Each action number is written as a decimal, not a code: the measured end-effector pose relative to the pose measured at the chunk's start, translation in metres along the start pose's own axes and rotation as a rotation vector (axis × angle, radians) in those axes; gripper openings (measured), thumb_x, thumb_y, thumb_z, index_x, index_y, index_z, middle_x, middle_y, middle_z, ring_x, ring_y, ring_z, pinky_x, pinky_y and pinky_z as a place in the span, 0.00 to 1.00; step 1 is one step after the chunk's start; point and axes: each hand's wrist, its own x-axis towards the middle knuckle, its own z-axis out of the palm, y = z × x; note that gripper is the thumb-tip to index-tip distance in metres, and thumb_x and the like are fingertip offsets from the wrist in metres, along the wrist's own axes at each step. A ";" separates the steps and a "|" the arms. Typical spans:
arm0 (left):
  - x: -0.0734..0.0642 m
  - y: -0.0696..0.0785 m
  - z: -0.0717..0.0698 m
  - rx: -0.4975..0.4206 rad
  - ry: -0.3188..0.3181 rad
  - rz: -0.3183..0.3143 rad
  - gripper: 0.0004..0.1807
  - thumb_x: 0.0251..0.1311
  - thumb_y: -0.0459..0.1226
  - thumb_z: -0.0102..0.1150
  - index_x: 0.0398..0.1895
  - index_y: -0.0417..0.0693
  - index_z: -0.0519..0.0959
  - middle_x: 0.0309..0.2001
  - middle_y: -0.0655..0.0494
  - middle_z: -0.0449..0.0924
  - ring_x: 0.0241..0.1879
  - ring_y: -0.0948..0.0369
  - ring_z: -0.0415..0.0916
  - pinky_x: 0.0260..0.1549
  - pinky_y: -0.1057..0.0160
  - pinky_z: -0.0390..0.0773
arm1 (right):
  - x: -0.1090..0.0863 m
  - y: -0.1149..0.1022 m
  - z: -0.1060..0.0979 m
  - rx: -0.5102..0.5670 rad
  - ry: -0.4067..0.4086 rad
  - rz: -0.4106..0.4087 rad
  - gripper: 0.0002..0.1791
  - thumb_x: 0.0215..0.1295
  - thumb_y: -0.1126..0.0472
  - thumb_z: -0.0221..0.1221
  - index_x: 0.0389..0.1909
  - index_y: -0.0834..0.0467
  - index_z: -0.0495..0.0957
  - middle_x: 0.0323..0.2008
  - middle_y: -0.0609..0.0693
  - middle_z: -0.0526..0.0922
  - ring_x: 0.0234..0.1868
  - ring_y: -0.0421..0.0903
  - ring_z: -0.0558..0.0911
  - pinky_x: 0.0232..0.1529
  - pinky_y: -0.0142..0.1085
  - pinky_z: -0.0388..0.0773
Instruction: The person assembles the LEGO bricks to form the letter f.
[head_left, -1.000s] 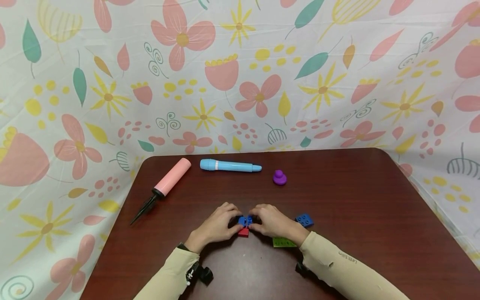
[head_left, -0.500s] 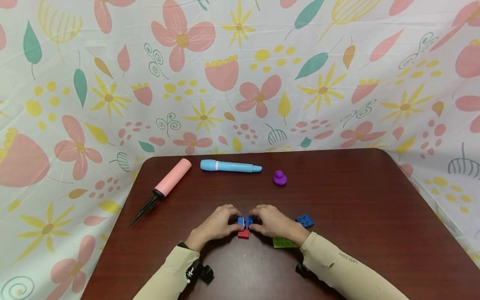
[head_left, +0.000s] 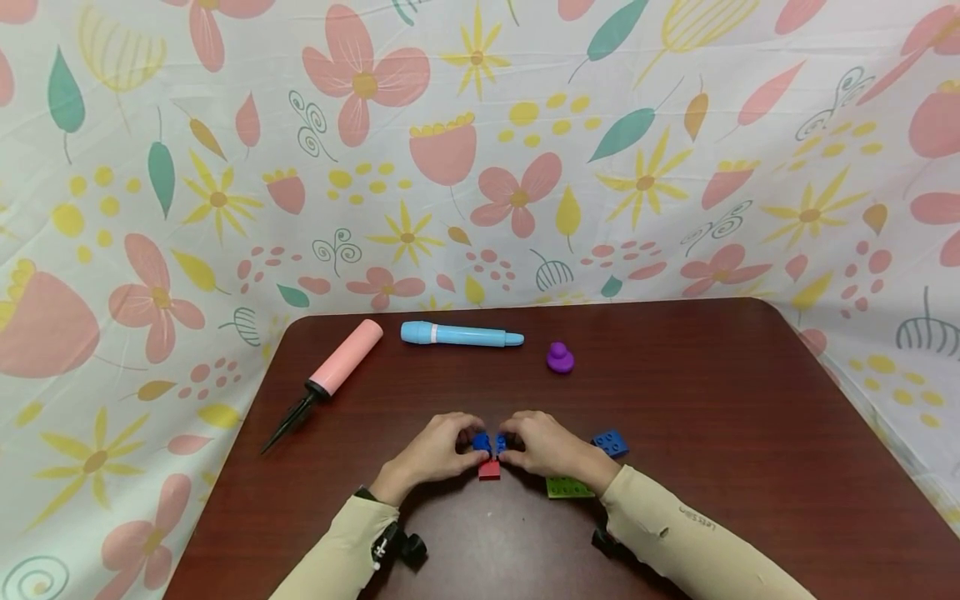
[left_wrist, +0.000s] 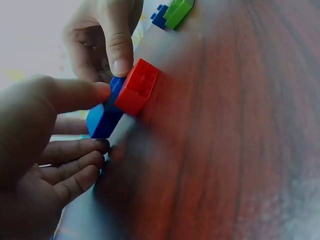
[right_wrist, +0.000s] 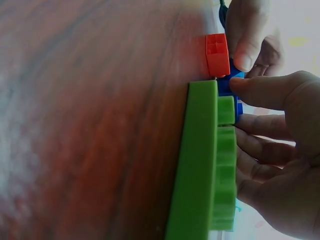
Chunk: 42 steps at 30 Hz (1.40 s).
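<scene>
My left hand [head_left: 433,450] pinches a blue toy building brick [head_left: 482,442] between thumb and fingers. Opposite it, my right hand [head_left: 546,447] pinches a second blue brick [head_left: 501,444], mostly covered by its fingers. A narrow gap separates the two blue bricks in the head view. Just in front of them is a red brick [head_left: 489,470], whose hollow underside faces the left wrist camera. This red brick [left_wrist: 137,87] touches the blue pieces there; whether they are joined cannot be told.
By the right forearm lie a green studded brick [head_left: 568,487] and a loose blue brick [head_left: 611,442]. Farther back are a pink hand pump [head_left: 347,357] with a black nozzle, a light blue microphone-shaped tube [head_left: 461,334] and a purple knobbed piece [head_left: 559,358]. A floral cloth hangs behind the table.
The blue brick in my left hand has tilted and turned, and a gap has opened between it and the right-hand blue brick. My right hand has hardly moved.
</scene>
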 end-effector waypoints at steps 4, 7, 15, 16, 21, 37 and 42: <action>-0.003 -0.001 0.002 0.015 0.026 0.034 0.16 0.57 0.43 0.67 0.46 0.47 0.82 0.34 0.59 0.80 0.33 0.64 0.75 0.33 0.72 0.74 | 0.000 -0.001 -0.001 0.013 -0.010 0.007 0.18 0.61 0.55 0.66 0.50 0.59 0.81 0.41 0.50 0.83 0.38 0.44 0.81 0.35 0.34 0.78; -0.005 -0.002 0.003 0.012 0.040 0.024 0.15 0.57 0.43 0.67 0.46 0.49 0.82 0.35 0.59 0.81 0.34 0.63 0.76 0.34 0.71 0.75 | -0.001 -0.001 0.000 0.021 -0.013 0.008 0.18 0.62 0.55 0.66 0.50 0.59 0.81 0.41 0.49 0.82 0.37 0.44 0.81 0.35 0.33 0.78; -0.008 -0.007 0.006 0.004 0.074 0.043 0.15 0.56 0.41 0.68 0.47 0.50 0.83 0.38 0.60 0.83 0.36 0.62 0.76 0.36 0.68 0.77 | -0.002 -0.001 0.001 0.025 -0.021 0.008 0.19 0.62 0.55 0.66 0.51 0.59 0.81 0.42 0.50 0.82 0.38 0.44 0.82 0.35 0.34 0.78; -0.008 -0.007 0.007 0.006 0.077 0.052 0.15 0.56 0.41 0.68 0.47 0.50 0.83 0.38 0.60 0.83 0.37 0.63 0.76 0.37 0.68 0.77 | -0.002 -0.001 0.001 0.025 -0.022 0.008 0.19 0.62 0.55 0.66 0.51 0.59 0.81 0.42 0.50 0.82 0.38 0.44 0.82 0.35 0.34 0.78; -0.008 -0.009 0.007 0.008 0.085 0.083 0.15 0.56 0.40 0.68 0.47 0.48 0.83 0.42 0.59 0.83 0.41 0.63 0.77 0.40 0.66 0.78 | -0.001 -0.001 0.001 0.018 -0.023 0.007 0.19 0.62 0.55 0.66 0.51 0.59 0.81 0.42 0.50 0.82 0.38 0.44 0.82 0.36 0.34 0.78; -0.007 -0.009 0.003 0.025 0.054 0.066 0.15 0.57 0.40 0.68 0.47 0.47 0.83 0.44 0.58 0.81 0.44 0.62 0.76 0.44 0.61 0.78 | 0.002 0.001 -0.001 0.023 -0.029 0.010 0.19 0.62 0.55 0.65 0.52 0.59 0.81 0.42 0.50 0.83 0.38 0.43 0.81 0.35 0.34 0.78; -0.006 -0.007 0.001 0.012 0.040 0.055 0.15 0.56 0.39 0.68 0.47 0.47 0.83 0.43 0.57 0.81 0.43 0.62 0.76 0.43 0.61 0.77 | 0.003 0.001 -0.001 0.037 -0.023 0.016 0.19 0.62 0.56 0.66 0.52 0.59 0.81 0.42 0.50 0.84 0.38 0.42 0.82 0.35 0.33 0.79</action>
